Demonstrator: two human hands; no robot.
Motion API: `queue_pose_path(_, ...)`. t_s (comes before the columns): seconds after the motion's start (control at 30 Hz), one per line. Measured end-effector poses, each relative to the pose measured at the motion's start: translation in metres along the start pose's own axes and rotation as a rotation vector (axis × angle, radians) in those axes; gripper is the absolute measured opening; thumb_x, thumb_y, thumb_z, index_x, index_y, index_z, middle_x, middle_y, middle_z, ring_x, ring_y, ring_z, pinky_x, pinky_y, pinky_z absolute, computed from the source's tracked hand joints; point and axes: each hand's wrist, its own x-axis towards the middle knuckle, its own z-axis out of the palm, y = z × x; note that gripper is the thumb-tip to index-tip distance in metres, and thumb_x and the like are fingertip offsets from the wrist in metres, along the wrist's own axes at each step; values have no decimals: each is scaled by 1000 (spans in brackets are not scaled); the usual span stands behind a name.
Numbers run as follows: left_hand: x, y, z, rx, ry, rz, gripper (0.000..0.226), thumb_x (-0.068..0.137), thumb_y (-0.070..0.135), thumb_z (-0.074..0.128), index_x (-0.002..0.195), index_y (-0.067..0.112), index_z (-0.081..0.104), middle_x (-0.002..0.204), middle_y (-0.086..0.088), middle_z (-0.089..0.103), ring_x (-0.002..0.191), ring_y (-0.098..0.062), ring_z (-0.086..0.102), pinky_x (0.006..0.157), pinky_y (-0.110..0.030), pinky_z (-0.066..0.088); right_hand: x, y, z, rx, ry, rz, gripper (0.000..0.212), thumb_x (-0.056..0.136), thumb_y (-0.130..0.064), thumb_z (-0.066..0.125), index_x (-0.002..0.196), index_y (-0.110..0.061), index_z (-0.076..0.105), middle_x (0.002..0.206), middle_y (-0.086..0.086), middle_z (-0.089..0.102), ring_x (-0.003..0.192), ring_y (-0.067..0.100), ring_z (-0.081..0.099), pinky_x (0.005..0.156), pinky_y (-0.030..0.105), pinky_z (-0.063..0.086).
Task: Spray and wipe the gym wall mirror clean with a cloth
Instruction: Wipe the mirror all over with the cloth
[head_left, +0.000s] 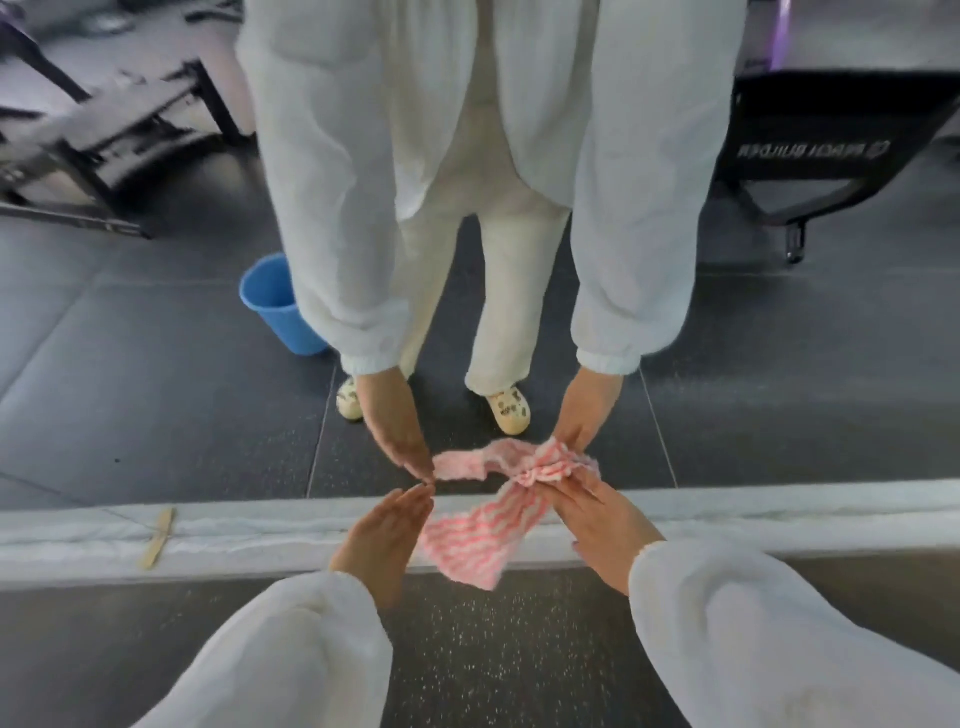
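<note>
Head view: both hands low at the mirror's (156, 364) base, left hand (382, 540) flat, fingers straight, fingertips on the glass; right hand (597, 525) pinches the pink striped cloth (475, 540) against it, probably working the bottom edge. Beyond, a blue bucket (280, 306) shows reflected.

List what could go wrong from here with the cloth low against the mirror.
1. The right hand pinches only a bunched part of the pink striped cloth; the rest hangs loose, so little of it may wipe.
2. The left hand's bare fingertips touch the mirror and may leave smudges.
3. The wooden stick on the white ledge could get knocked in a sideways sweep.
</note>
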Motion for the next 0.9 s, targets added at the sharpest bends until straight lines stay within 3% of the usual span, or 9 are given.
queue_pose_path(0.07, -21, 11, -28, -255, -263, 16, 69, 102, 23, 31, 147, 7, -18, 156, -6, -21, 145, -22, -15, 115, -38, -10, -20, 24, -22, 38, 17, 15, 68, 104, -40, 25, 147, 0, -9, 146, 24, -31, 123, 49, -37, 95, 57, -27)
queue_pose_path(0.17, -34, 19, -74, -732, -174, -215, 71, 100, 30, 40, 151, 18, -8, 159, 2, -5, 146, -17, 2, 118, -31, 8, -44, 66, -66, 90, 42, -7, 68, 103, -33, 31, 139, -2, -18, 153, 20, -24, 133, 42, -32, 99, 53, -26)
queue_pose_path(0.23, -33, 29, -100, -1035, -92, -265, 75, 96, 36, 49, 151, 23, 1, 159, 4, 9, 144, -16, 16, 113, -26, 18, -55, 78, -85, 114, 155, 101, 68, 102, -33, 31, 143, -3, -14, 150, 22, -27, 131, 43, -38, 102, 54, -26)
queue_pose_path(0.33, -35, 24, -155, -1369, 123, -243, 69, 91, 32, 60, 146, 28, 18, 148, 6, 33, 136, -13, 33, 106, -20, 26, -69, 103, -105, 273, 389, 353, 65, 97, -33, 35, 149, -5, 8, 156, 20, -2, 143, 40, -13, 116, 52, -2)
queue_pose_path(0.4, -39, 7, -192, -1421, 202, -231, 61, 94, 26, 57, 145, 23, 24, 139, 10, 35, 128, -6, 36, 104, -18, 29, -83, 122, -128, 388, 562, 424, 60, 94, -26, 43, 147, -5, 21, 154, 16, 21, 144, 34, 7, 118, 49, 12)
queue_pose_path(0.57, -69, -51, -267, -1184, 440, -151, 48, 98, 27, 46, 143, 22, 31, 144, 4, 40, 130, -9, 39, 107, -21, 30, -127, 172, -195, 275, 742, 582, 60, 90, -35, 33, 137, 1, 30, 150, 12, 21, 140, 36, 21, 114, 48, 11)
queue_pose_path(0.7, -114, -103, -339, -1237, 718, -66, 53, 93, 35, 54, 141, 30, 35, 128, 19, 41, 124, -4, 39, 100, -17, 28, -166, 212, -257, 210, 793, 676, 56, 89, -36, 36, 130, 0, 49, 149, 14, 27, 138, 33, 27, 111, 48, 19)
queue_pose_path(0.8, -139, -139, -395, -1241, 729, 22, 43, 85, 37, 65, 125, 33, 48, 107, 14, 52, 93, -4, 52, 78, -12, 33, -191, 246, -301, 143, 835, 733, 55, 89, -36, 37, 130, -2, 50, 149, 14, 28, 139, 32, 26, 111, 48, 20)
queue_pose_path(0.9, -164, -174, -446, -1215, 713, 57, 25, 82, 42, 67, 89, 20, 59, 84, -1, 56, 71, -13, 49, 68, -23, 37, -219, 282, -347, 70, 864, 759, 54, 88, -35, 36, 129, -2, 50, 150, 14, 26, 139, 32, 26, 112, 48, 17)
